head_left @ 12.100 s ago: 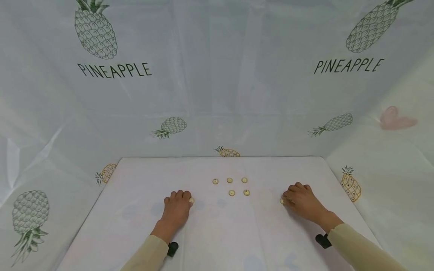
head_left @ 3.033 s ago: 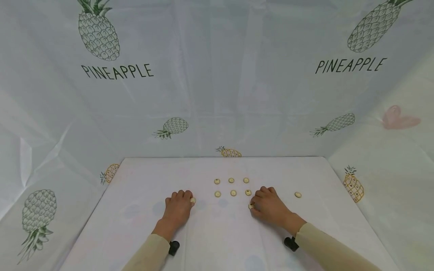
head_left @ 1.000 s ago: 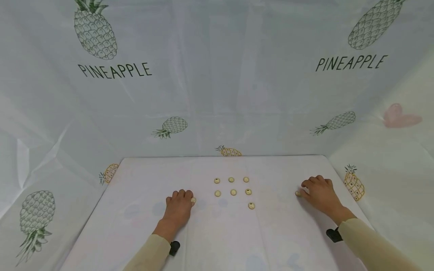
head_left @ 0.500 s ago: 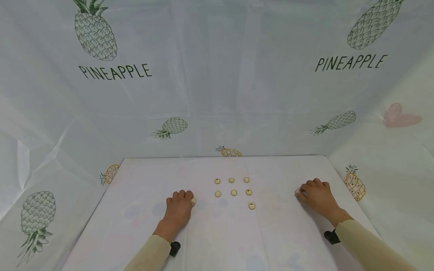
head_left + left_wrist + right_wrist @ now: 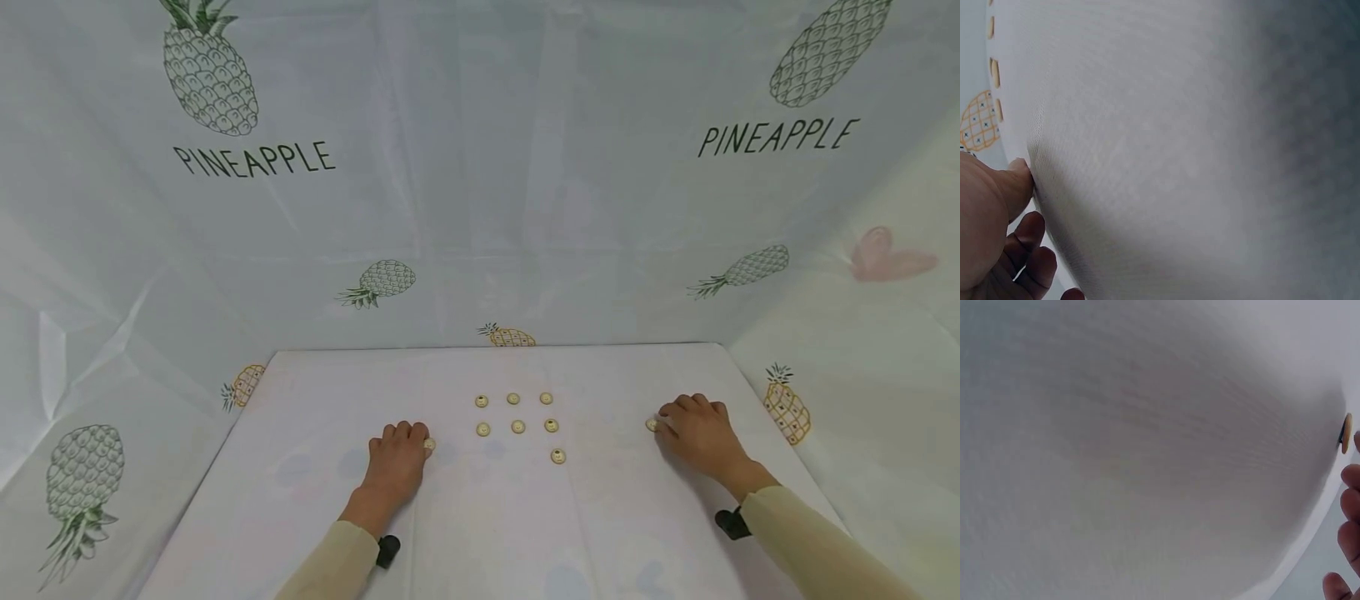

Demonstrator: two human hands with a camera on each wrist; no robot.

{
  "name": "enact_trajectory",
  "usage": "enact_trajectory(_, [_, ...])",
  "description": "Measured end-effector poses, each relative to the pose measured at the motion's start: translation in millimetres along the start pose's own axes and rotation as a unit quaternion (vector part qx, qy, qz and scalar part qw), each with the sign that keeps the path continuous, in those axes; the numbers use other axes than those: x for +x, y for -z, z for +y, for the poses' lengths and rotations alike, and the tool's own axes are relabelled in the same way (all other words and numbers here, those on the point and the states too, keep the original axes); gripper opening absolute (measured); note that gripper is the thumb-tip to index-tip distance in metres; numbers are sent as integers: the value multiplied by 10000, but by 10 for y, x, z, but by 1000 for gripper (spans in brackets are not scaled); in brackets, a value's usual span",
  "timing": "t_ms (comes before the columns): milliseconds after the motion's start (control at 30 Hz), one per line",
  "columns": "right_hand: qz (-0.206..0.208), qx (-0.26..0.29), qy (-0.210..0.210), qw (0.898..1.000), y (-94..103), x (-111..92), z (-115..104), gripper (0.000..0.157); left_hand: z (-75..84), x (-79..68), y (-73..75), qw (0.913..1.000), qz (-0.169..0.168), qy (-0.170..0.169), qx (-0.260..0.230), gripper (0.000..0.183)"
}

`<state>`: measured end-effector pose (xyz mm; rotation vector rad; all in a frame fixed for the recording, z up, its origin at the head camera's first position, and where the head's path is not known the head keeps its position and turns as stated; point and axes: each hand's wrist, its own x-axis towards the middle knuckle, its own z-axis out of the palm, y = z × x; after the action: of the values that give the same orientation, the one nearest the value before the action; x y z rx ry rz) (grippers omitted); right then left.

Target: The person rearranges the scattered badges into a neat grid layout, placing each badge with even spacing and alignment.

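Note:
Small round yellowish discs with dark markings lie on the white table. In the head view, my left hand [image 5: 396,465] rests left of the group and holds one disc [image 5: 429,444] at its thumb side. That disc is hidden in the left wrist view, where the thumb [image 5: 1017,181] and curled fingers show. Over on the right, my right hand [image 5: 699,435] has its fingertips and thumb at the edge of a single disc [image 5: 652,425]. This disc [image 5: 1346,433] appears edge-on beside the fingertips in the right wrist view; the exact grip is partly cut off.
Between the hands stand two rows of three discs, the back row with a middle disc [image 5: 513,398] and the front row with another [image 5: 518,427]. Nearer me, one more disc [image 5: 558,456] sits below the right column. A pineapple-print cloth [image 5: 480,200] surrounds the table [image 5: 480,533].
Two discs have joined the middle group over the last twelve seconds. My right hand let go of the latest one, moved right to a lone disc, and shifted it slightly left. Left hand stayed.

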<state>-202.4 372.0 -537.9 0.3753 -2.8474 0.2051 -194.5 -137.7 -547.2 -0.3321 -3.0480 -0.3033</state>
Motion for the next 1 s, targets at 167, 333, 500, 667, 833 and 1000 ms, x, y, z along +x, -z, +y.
enact_trajectory(167, [-28,113,24,9999,-10,8,-35,24,-12,-4,-19,9999,121,-50,41,20])
enact_trajectory(333, [-110,190,96,9997,-14,36,-64,21,-15,-3,-29,9999,153,-34,40,21])
enact_trajectory(500, [-257,194,4,9995,-11,71,-52,25,-7,-8,-6,10000,64,-3,6,19])
enact_trajectory(667, [-345,306,-39,9989,-13,85,-41,22,9,-11,24,10000,61,-10,64,19])
enact_trajectory(833, [-301,364,4,9989,-28,107,-65,18,6,-10,26,10000,48,26,59,19])
enact_trajectory(1000, [-85,243,248,9994,-58,127,-174,14,12,-16,40,10000,-5,35,27,19])
